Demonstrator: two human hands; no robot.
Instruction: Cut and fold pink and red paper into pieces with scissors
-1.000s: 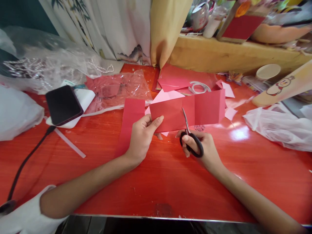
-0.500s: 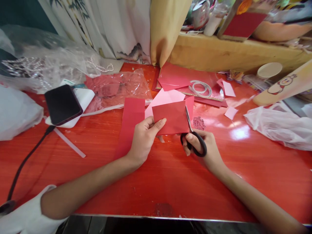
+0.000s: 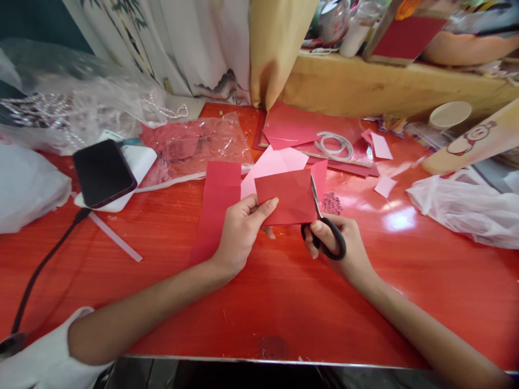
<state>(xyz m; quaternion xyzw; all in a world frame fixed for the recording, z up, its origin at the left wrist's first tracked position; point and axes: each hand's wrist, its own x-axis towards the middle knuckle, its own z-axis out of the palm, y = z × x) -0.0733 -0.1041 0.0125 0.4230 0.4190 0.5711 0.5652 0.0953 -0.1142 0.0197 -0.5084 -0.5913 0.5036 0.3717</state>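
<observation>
Pinched between thumb and fingers of my left hand (image 3: 243,229) is a piece of red paper (image 3: 286,197), held up above the table at its left end. My right hand (image 3: 343,243) grips scissors (image 3: 333,237) with black handles, thumb and fingers through the loops. The blades point away from me and lie along the paper's right edge. A narrow red piece (image 3: 320,178) shows just right of the blades; whether it is still joined to the paper I cannot tell. Behind the held paper lie a pink sheet (image 3: 279,160) and a long red strip (image 3: 221,189).
On the red table (image 3: 284,302) a phone (image 3: 104,173) with a cable sits at left, near a clear bag of red paper (image 3: 194,143). A white coil (image 3: 333,146) tops red sheets at the back. At right are a plastic bag (image 3: 462,213) and a cup (image 3: 474,140).
Both hands, the paper and the scissors have shifted very slightly to the right. The narrow red piece beside the blades leans a little further right. Both grips are the same.
</observation>
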